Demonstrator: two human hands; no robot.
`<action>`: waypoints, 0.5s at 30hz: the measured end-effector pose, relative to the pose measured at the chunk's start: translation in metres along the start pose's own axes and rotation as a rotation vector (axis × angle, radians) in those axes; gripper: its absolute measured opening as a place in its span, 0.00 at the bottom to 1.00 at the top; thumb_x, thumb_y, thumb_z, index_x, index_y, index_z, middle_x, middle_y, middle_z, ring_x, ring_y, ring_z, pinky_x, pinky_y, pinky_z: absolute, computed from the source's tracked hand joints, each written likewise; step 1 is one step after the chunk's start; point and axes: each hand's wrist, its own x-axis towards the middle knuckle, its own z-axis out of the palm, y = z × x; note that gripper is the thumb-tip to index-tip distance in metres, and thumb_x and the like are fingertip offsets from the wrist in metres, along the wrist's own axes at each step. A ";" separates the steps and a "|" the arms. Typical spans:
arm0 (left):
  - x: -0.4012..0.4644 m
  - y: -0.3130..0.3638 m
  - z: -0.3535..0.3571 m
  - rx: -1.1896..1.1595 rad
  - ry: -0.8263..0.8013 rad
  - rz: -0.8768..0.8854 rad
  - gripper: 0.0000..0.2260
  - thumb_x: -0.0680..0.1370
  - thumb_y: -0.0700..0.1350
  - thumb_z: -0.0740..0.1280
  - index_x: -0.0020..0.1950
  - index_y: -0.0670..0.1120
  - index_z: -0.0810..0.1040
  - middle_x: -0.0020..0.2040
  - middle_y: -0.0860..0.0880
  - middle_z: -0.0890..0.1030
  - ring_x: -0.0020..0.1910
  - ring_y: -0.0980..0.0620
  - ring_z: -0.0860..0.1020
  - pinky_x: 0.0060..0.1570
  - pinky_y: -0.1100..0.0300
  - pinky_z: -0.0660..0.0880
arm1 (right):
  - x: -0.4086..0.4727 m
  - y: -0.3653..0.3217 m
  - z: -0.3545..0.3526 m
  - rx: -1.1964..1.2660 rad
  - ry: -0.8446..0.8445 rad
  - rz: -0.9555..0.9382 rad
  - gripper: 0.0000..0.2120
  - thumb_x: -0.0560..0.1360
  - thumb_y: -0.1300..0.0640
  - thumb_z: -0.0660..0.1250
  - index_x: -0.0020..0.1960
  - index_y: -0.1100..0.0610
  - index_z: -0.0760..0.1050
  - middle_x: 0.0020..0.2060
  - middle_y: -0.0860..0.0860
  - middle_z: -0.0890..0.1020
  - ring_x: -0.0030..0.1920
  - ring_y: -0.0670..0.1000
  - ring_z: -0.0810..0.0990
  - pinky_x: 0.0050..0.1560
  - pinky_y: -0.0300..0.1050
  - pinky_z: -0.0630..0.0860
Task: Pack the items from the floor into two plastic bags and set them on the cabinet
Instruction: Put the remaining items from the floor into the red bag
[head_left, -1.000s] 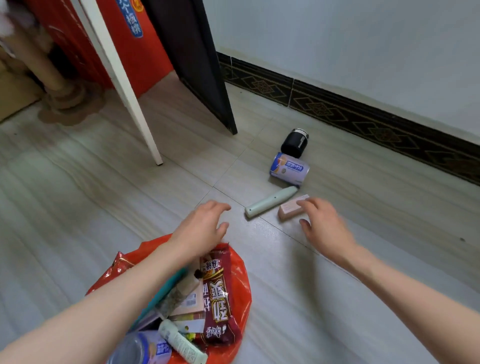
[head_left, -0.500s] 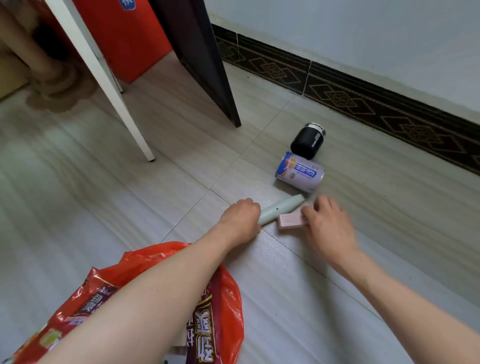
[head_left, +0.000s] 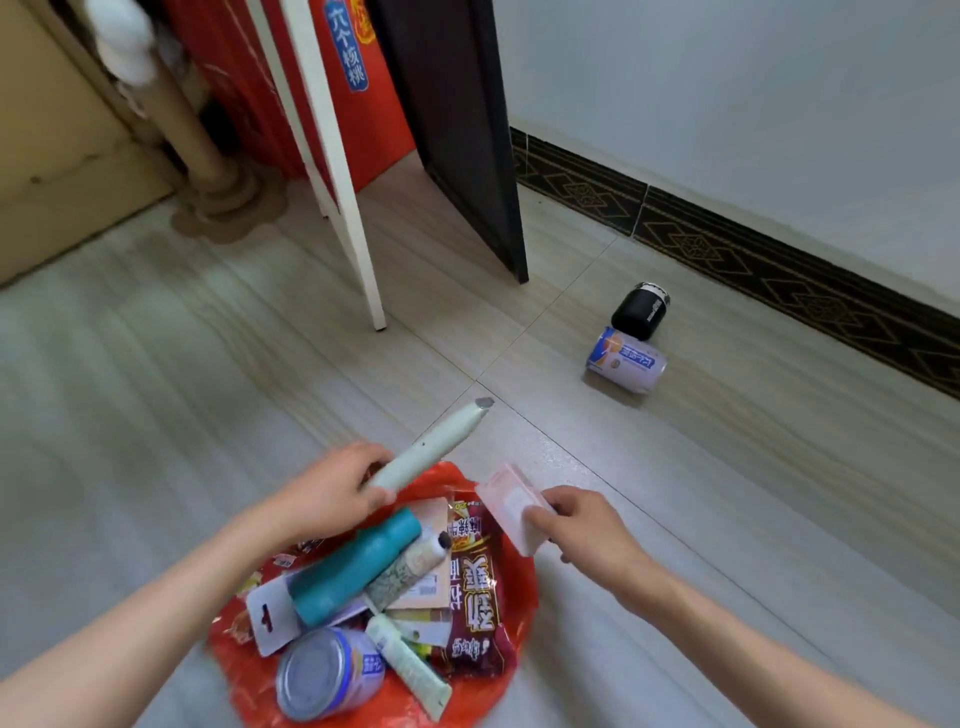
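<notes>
Left hand (head_left: 337, 488) fingers (head_left: 363, 460) curled round the butt of a pale green wand-shaped device (head_left: 436, 447), tip slanting up and away; right hand (head_left: 582, 525) fingers (head_left: 543, 517) pinching a small pink box (head_left: 511, 506). Both held just above the open red plastic bag (head_left: 514, 587) on the floor (head_left: 727, 519), stuffed with a teal bottle (head_left: 353, 571), tubes, a snack packet (head_left: 475, 587) and a tin (head_left: 327, 673). Farther off near the skirting, a blue-labelled can (head_left: 626, 361) on its side, touching a black jar (head_left: 640, 310).

Bag (head_left: 511, 613) on floor, near; two cans (head_left: 626, 359) beyond, right, by wall.
</notes>
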 end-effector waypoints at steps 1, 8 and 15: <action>-0.017 -0.007 0.006 -0.057 0.013 -0.034 0.14 0.73 0.45 0.68 0.58 0.47 0.75 0.54 0.47 0.78 0.52 0.50 0.75 0.53 0.58 0.69 | -0.006 -0.002 0.015 0.021 -0.014 -0.005 0.07 0.72 0.56 0.64 0.49 0.54 0.77 0.41 0.49 0.79 0.41 0.48 0.75 0.40 0.40 0.70; -0.069 -0.022 0.060 -0.061 0.051 -0.139 0.15 0.71 0.51 0.70 0.55 0.52 0.72 0.49 0.55 0.72 0.53 0.54 0.74 0.50 0.63 0.66 | -0.020 -0.006 0.079 -0.075 -0.098 -0.086 0.11 0.70 0.60 0.66 0.51 0.52 0.69 0.40 0.46 0.79 0.38 0.47 0.78 0.44 0.40 0.77; -0.080 0.013 0.098 -0.121 0.250 -0.239 0.25 0.75 0.53 0.64 0.68 0.50 0.58 0.61 0.49 0.75 0.58 0.47 0.76 0.52 0.55 0.73 | -0.014 -0.005 0.093 -0.085 -0.023 -0.106 0.14 0.70 0.62 0.66 0.55 0.55 0.75 0.49 0.51 0.80 0.46 0.49 0.79 0.51 0.46 0.77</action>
